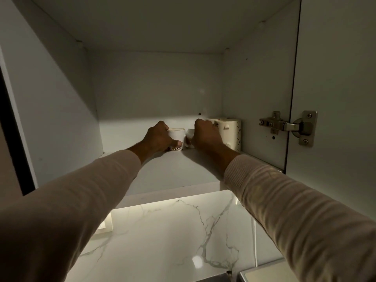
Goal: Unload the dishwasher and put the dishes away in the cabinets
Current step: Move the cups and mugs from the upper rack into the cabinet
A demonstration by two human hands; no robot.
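Both hands reach deep into the cabinet. The left hand (157,137) wraps its curled fingers around a small patterned cup (178,136), which stands upright on the shelf (173,169). Just to its right, the right hand (205,133) closes on a second cup (190,134), mostly hidden. Tall cream mugs (230,131) crowd the right hand's far side, so the way out is probably straight back toward the shelf's front edge.

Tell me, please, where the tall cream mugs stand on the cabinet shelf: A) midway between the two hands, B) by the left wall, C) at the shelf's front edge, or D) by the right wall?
D: the tall cream mugs stand by the right wall, beside the right hand, which grips a plain cup; the left hand grips a patterned cup.
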